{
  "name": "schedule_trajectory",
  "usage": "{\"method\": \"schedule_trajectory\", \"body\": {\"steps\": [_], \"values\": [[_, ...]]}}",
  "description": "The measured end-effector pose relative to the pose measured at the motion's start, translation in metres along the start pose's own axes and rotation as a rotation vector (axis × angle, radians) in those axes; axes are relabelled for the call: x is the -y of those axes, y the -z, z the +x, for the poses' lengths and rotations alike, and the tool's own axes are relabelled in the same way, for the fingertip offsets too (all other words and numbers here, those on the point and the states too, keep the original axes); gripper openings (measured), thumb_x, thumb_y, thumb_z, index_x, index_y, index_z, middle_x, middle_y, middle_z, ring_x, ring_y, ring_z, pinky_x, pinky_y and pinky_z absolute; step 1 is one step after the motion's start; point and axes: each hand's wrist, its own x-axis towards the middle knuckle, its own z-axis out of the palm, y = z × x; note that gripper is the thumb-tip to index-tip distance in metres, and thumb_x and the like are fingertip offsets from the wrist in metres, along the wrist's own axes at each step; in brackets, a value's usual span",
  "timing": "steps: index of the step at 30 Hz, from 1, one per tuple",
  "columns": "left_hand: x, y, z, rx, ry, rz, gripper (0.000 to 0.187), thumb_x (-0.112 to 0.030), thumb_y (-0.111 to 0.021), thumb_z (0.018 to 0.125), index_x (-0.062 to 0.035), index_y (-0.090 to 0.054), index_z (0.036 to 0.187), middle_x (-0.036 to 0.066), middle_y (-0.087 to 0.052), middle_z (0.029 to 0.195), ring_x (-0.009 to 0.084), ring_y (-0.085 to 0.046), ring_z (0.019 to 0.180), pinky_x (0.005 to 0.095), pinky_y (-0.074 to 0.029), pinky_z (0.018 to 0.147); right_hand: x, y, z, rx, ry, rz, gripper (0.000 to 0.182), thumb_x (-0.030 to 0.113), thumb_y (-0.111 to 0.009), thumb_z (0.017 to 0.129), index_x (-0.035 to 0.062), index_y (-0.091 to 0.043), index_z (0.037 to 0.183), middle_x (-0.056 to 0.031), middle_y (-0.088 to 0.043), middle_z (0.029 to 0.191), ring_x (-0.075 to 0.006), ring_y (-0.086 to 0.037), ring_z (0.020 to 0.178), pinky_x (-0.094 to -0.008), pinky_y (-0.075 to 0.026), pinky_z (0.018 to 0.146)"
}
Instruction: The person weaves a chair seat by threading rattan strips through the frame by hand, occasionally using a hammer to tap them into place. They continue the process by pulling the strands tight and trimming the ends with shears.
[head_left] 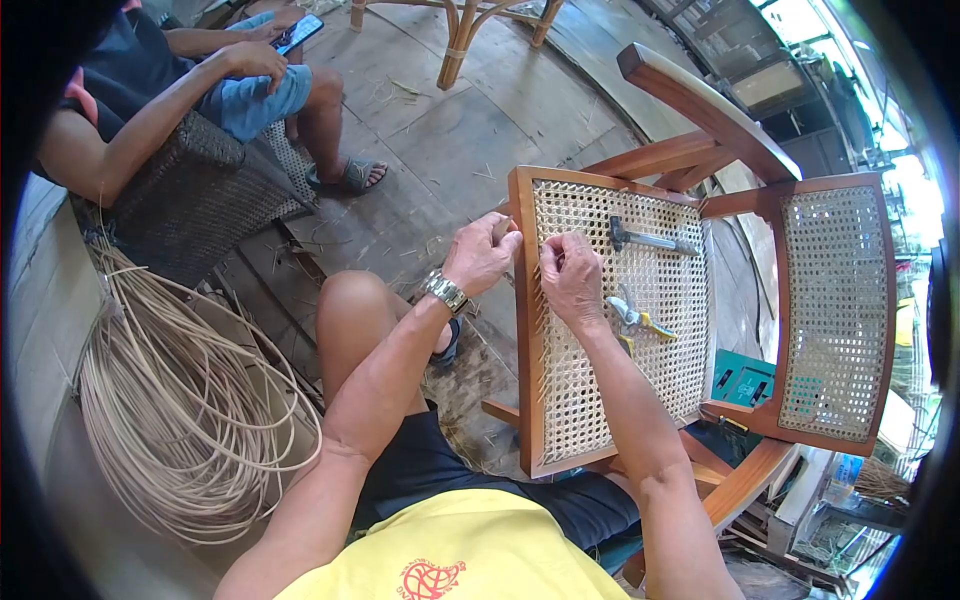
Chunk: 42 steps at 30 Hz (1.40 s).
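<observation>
My left hand (482,255) is closed in a pinch at the far left corner of the chair seat (610,320), gripping what looks like a small peg or strand end against the wooden frame; I cannot make out exactly what it is. My right hand (572,280) sits just beside it, fingers curled and pressing on the cane webbing near the same frame edge.

I judge the woven cane to be light, springy and easily cracked if bent sharply, so I would handle it by the solid wooden frame, which looks stiff and fairly heavy. The webbing itself should only take fingertip pressure along the rim holes.

Counting what lies on the seat: one hammer (645,240) toward the far side, one pair of pliers (632,318) with yellow handles to the right of my right hand. One chair, with one caned seat and one caned backrest (835,310). One large coil of rattan strands (180,410) lies on the left. One other person (190,80) sits far left, holding one phone (298,33).
</observation>
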Motion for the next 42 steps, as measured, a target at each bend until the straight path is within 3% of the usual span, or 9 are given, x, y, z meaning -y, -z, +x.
{"method": "schedule_trajectory", "body": {"steps": [7,10,12,13,16,27,32,35,42], "values": [[0.001,-0.001,-0.001,0.04,0.039,0.063,0.024,-0.026,-0.069,0.093,-0.0044,-0.07,0.104,0.008,-0.067,0.078,0.0153,-0.059,0.069,0.0337,-0.05,0.069,0.01,0.0,0.002,-0.067,0.205,-0.222,0.007,0.015,-0.064,0.09,0.0086,-0.065,0.093,-0.0087,-0.061,0.092,-0.0301,-0.062,0.087,-0.0432,-0.042,0.087],[-0.002,0.002,-0.001,0.067,0.051,0.072,0.025,-0.026,-0.069,0.093,-0.004,-0.069,0.104,0.007,-0.067,0.078,0.0149,-0.059,0.07,0.0337,-0.05,0.068,0.01,0.01,0.009,0.033,0.028,-0.054,0.012,0.018,-0.064,0.091,0.0072,-0.07,0.093,-0.0079,-0.067,0.089,-0.0248,-0.066,0.082,-0.0401,-0.049,0.081],[0.001,0.003,0.0,0.07,0.053,0.069,0.025,-0.026,-0.069,0.093,-0.0039,-0.069,0.104,0.007,-0.068,0.078,0.0147,-0.059,0.07,0.0336,-0.05,0.068,0.012,0.021,0.019,0.193,-0.395,0.262,0.019,0.022,-0.066,0.091,0.0065,-0.076,0.094,-0.0067,-0.073,0.085,-0.0163,-0.068,0.075,-0.0354,-0.053,0.071],[0.003,0.002,0.0,0.058,0.037,0.06,0.025,-0.026,-0.07,0.093,-0.0037,-0.07,0.104,0.007,-0.068,0.078,0.0147,-0.059,0.07,0.0335,-0.05,0.069,0.003,0.022,0.024,0.215,-0.43,0.273,0.022,0.025,-0.068,0.088,0.0063,-0.078,0.093,-0.0056,-0.075,0.08,-0.0094,-0.067,0.071,-0.029,-0.053,0.065],[0.002,0.002,-0.001,0.062,0.041,0.059,0.025,-0.027,-0.07,0.093,-0.0035,-0.07,0.103,0.007,-0.068,0.079,0.0152,-0.06,0.07,0.0335,-0.05,0.069,-0.011,0.024,0.038,0.351,-0.565,0.409,0.023,0.026,-0.071,0.085,0.0058,-0.079,0.092,-0.0046,-0.073,0.076,-0.0093,-0.066,0.069,-0.0269,-0.053,0.067],[0.001,0.002,-0.002,0.094,0.076,0.112,0.027,-0.03,-0.071,0.091,-0.0051,-0.071,0.1,0.007,-0.068,0.077,0.0162,-0.06,0.07,0.0339,-0.05,0.069,0.003,0.031,0.038,0.356,-0.443,0.256,0.022,0.024,-0.077,0.081,0.0055,-0.079,0.093,-0.0041,-0.074,0.076,-0.0099,-0.067,0.069,-0.0278,-0.054,0.068],[0.006,-0.002,-0.001,0.071,0.048,0.101,0.027,-0.03,-0.071,0.091,-0.0045,-0.071,0.1,0.006,-0.066,0.074,0.0152,-0.058,0.066,0.0338,-0.049,0.066,0.008,0.019,0.03,0.19,-0.296,0.108,0.022,0.026,-0.075,0.082,0.0039,-0.074,0.083,-0.0095,-0.073,0.076,-0.0188,-0.069,0.069,-0.0339,-0.055,0.07],[0.009,-0.004,0.0,0.067,0.044,0.105,0.027,-0.03,-0.071,0.091,-0.0041,-0.071,0.099,0.006,-0.066,0.073,0.0147,-0.058,0.066,0.0334,-0.049,0.066,0.007,0.014,0.028,0.178,-0.266,0.076,0.023,0.028,-0.075,0.083,0.0044,-0.074,0.085,-0.0099,-0.072,0.077,-0.0221,-0.069,0.071,-0.0356,-0.055,0.071],[0.011,-0.005,0.001,0.107,0.047,0.085,0.028,-0.03,-0.07,0.092,-0.0026,-0.07,0.098,0.005,-0.065,0.073,0.0131,-0.056,0.065,0.0327,-0.048,0.065,0.006,0.027,0.041,0.299,-0.331,0.099,0.024,0.028,-0.076,0.082,0.0049,-0.075,0.087,-0.0093,-0.073,0.078,-0.019,-0.07,0.073,-0.0343,-0.055,0.072]]}}
